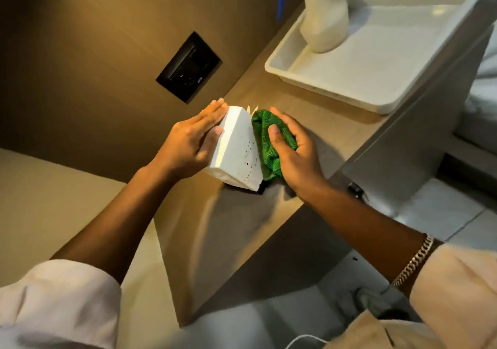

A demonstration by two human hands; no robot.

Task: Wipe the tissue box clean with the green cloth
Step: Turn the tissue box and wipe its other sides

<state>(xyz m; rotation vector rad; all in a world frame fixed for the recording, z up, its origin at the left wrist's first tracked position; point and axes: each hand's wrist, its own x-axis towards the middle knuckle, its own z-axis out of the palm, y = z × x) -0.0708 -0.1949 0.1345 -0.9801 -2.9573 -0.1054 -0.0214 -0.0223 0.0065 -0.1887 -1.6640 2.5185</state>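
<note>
Head view, 1 frame. Tissue box (pixel 236 147): white, tilted on edge above the wooden tabletop (pixel 309 112), dark specks on the near face. Left hand (pixel 188 139): grip closed flat around the box's left side, steadying it. Right hand (pixel 293 152): grip closed on the bunched green cloth (pixel 265 139), pressed to the box's right face. Nearby: white tray (pixel 349 79) holding 1 spray bottle (pixel 322 20). Risk, judged: hard pressure could push the tilted box out of the left hand; tissue at the top could snag.

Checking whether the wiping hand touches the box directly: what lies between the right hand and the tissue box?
The bunched green cloth, seen in the head view. The right hand presses it against the side of the tissue box.
</note>
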